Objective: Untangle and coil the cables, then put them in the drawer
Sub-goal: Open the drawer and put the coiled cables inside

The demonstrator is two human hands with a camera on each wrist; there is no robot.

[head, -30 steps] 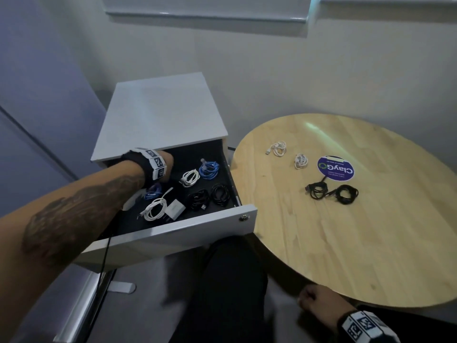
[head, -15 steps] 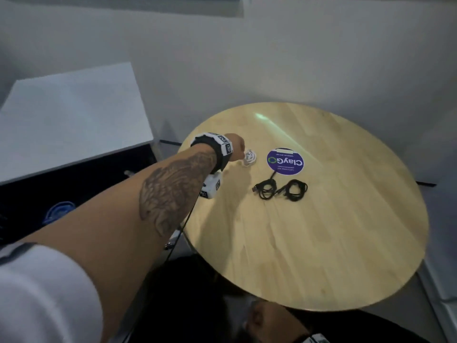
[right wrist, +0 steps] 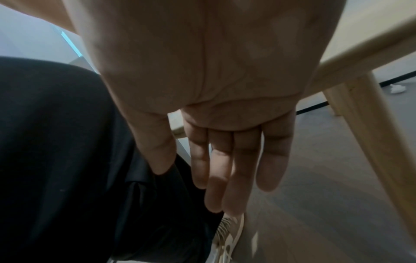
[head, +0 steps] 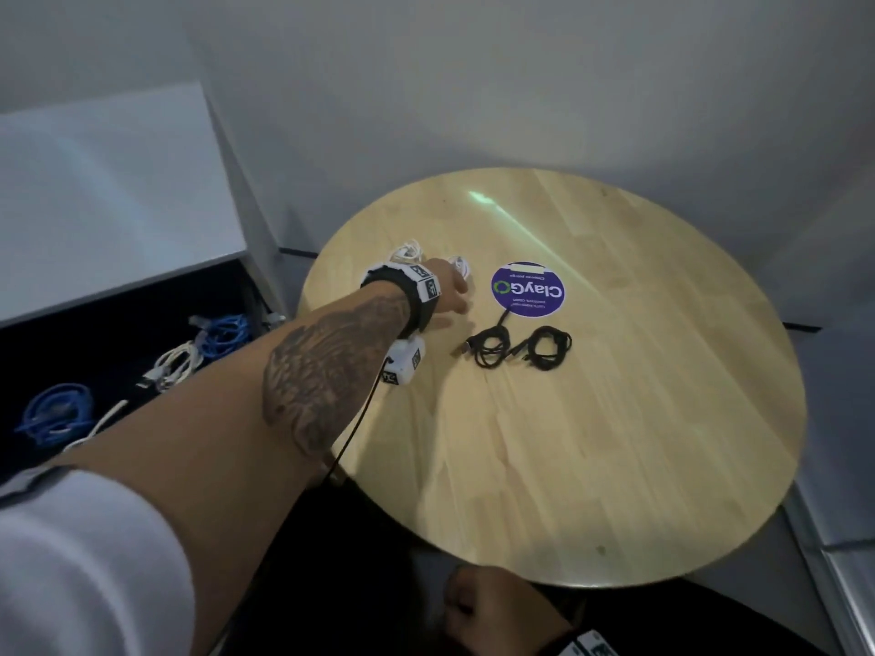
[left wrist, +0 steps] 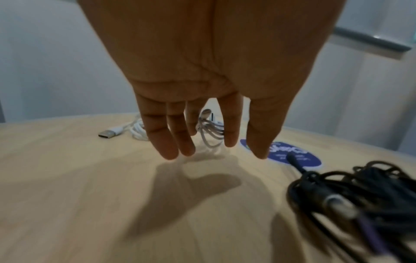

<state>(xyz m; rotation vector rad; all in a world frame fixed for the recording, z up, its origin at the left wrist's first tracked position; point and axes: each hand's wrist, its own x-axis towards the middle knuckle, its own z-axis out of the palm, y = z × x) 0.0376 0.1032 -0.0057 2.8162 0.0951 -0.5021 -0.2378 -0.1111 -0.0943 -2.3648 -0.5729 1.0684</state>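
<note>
The left hand hides part of a white cable; the drawer is cut off.

The left arm reaches forward at full stretch, a white sleeve at the upper arm and a dark tattoo on the bare forearm. A black strap with white marker blocks circles the left wrist. The left hand hovers palm down — fingers straight, slightly spread, thumb out to the side, holding nothing. The right hand hangs low beside the lap, its fingers straight and loosely together, thumb apart, nothing in it — the head view shows only its back and a marker band at the wrist.
</note>
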